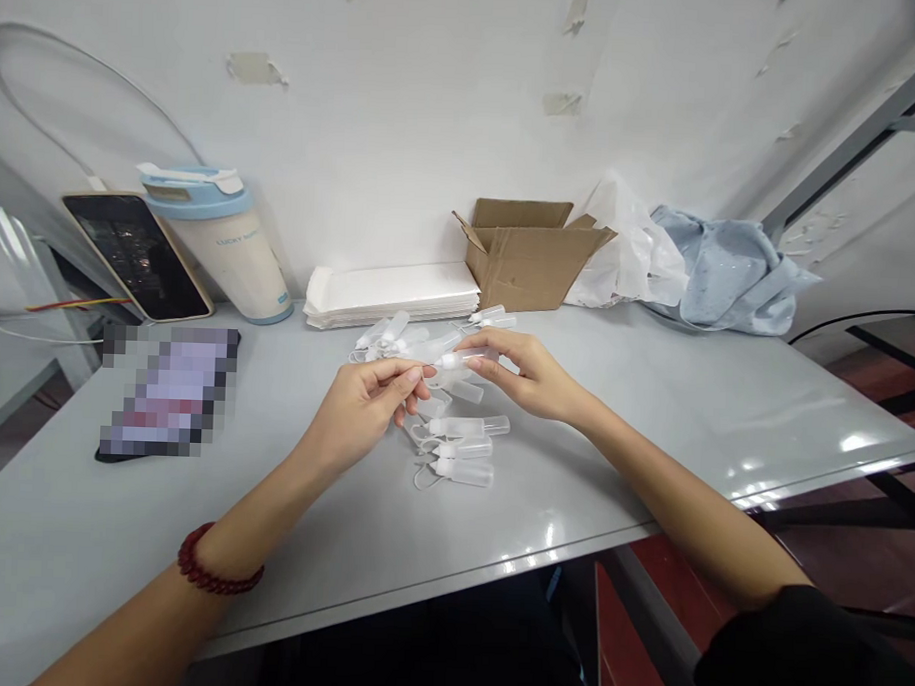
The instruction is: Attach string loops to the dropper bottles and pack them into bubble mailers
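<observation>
I held one small clear bottle [457,360] between both hands, just above the middle of the table [650,410], nearer its far edge than the near one. My left hand [365,405] was pinched shut, thumb and fingertips on the bottle's white cap end. My right hand [528,370] was closed lightly round the other end, the remaining fingers curled in. The bottle lay roughly level between them, clear of the table.

I judged the step to be work on the cap: one hand steadied the body while the other gripped the top. Whether the cap was seated or loose, I could not tell; it was too small to see.

A next move would have called for a firm hold on the body and a small, straight motion at the cap, kept over the table in case anything slipped.

More bottles [461,448] lay loose directly beneath and just beyond my hands, some with looped tethers. A box [528,255] and a stack of white trays [391,293] stood along the far edge.
</observation>
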Demonstrator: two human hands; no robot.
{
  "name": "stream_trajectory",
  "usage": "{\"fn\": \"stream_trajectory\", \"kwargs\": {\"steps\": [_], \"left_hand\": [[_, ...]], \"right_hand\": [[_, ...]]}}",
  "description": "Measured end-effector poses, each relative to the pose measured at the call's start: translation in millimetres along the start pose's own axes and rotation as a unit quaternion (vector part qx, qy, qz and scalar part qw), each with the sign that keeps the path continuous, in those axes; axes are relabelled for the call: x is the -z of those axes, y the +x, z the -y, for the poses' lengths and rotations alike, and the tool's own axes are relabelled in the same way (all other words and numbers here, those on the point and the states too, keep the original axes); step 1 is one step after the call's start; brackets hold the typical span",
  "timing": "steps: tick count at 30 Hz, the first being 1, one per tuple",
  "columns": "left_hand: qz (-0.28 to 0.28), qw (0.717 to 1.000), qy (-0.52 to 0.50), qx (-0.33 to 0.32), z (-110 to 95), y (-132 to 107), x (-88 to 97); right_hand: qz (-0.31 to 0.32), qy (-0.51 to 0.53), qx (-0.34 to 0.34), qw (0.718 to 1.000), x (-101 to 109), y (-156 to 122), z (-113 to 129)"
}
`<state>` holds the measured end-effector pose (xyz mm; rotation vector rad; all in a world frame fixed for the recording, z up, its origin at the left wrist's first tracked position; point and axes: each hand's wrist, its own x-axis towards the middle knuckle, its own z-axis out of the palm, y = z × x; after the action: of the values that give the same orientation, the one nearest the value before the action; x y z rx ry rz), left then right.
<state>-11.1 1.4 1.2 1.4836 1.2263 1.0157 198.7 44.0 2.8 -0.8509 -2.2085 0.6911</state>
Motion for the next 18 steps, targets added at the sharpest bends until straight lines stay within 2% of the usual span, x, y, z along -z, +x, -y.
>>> {"fn": "stream_trajectory", "kwargs": {"steps": [18], "left_hand": [[0.0,1.0,0.003,0.003,1.0,-0.4,-0.8]], "right_hand": [[0.001,0.005,0.001,1.0,0.5,-0.2,0.8]]}}
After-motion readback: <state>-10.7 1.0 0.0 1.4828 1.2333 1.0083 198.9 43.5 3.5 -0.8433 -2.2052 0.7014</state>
